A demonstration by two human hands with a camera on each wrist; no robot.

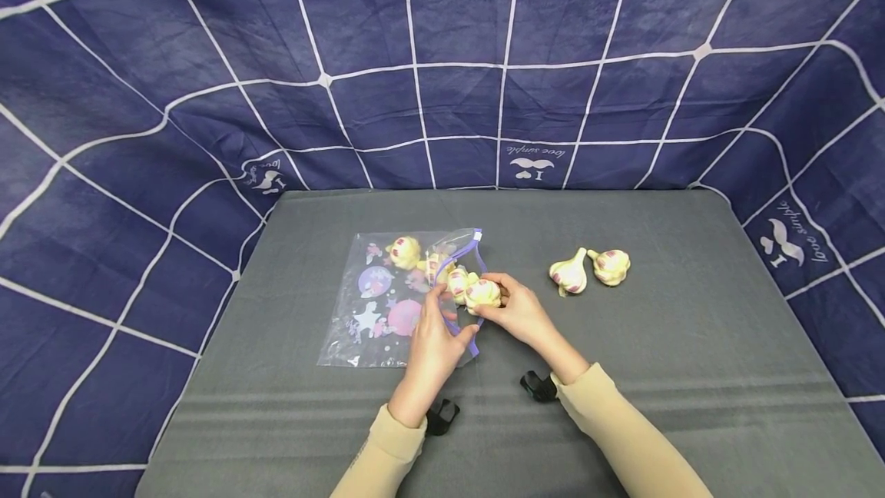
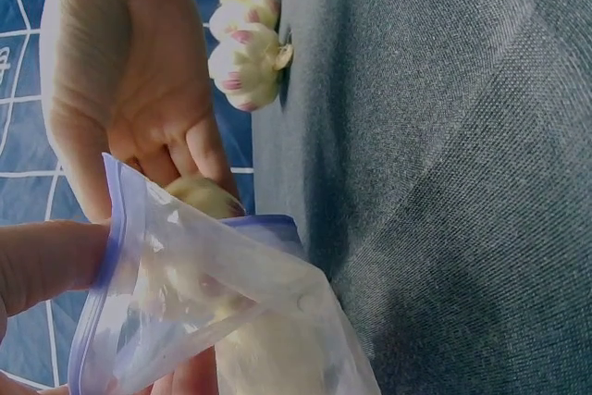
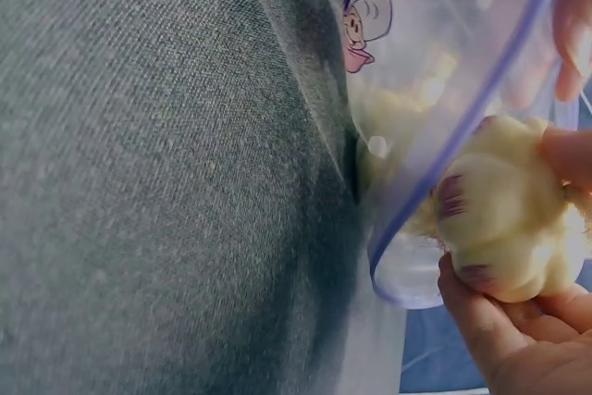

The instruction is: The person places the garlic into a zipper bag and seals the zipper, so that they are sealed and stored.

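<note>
My right hand (image 1: 518,315) grips a garlic bulb (image 1: 483,294) between thumb and fingers, right at the mouth of a clear zip bag (image 1: 342,329). The right wrist view shows this pale bulb with purple streaks close beside the bag's purple zip edge (image 3: 462,127). With thumb and fingers, my left hand (image 1: 434,336) holds the bag's rim, and the mouth gapes toward the right hand. Inside the bag lie several other bulbs, among them a garlic bulb (image 1: 404,252) near its far side. Plastic partly veils the left fingers in the left wrist view.
Two more bulbs, a long-necked garlic (image 1: 570,274) and a rounder garlic (image 1: 611,267), lie side by side on the grey table (image 1: 664,329), right of the hands. A blue curtain (image 1: 456,106) with white grid lines surrounds the table's back and sides.
</note>
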